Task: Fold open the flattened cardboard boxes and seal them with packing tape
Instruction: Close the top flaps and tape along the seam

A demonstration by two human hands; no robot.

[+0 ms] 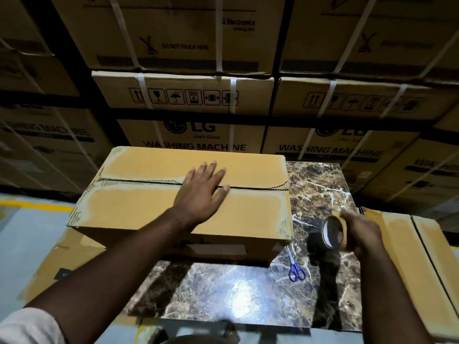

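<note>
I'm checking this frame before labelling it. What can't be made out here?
- Head view: part of the seam on the box lies under the left hand, so tape there is unclear.
- The free end of the tape roll is hidden by the right hand.
- The second box is cut off by the right edge.
- The scissors are too small to show whether the blades are open.
</note>
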